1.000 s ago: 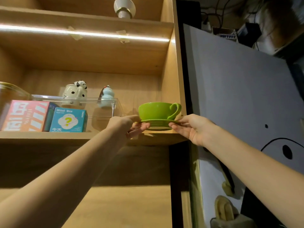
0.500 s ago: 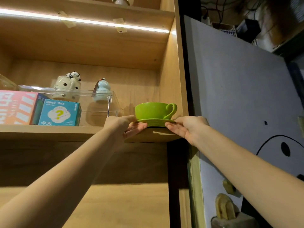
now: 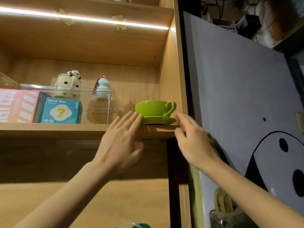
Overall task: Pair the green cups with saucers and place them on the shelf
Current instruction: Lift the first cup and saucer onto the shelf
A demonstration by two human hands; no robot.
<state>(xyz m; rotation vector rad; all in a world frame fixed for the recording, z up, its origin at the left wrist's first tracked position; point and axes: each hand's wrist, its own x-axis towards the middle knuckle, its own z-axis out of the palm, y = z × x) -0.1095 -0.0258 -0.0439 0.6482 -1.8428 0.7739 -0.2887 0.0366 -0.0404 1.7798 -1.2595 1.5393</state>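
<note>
At the right end of the wooden shelf (image 3: 74, 129), near its front edge, the glossy green ceramic cup (image 3: 153, 108) sits on its matching green saucer (image 3: 158, 120). My left hand (image 3: 120, 145) and right hand (image 3: 192, 142) are spread wide, holding nothing. I judge this pair placed; other cups are out of view.

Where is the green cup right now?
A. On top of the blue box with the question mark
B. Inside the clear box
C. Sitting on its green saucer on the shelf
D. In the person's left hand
C. The green cup sits on its saucer at the right end of the shelf, while the left hand and right hand are both open and hold nothing.
</note>
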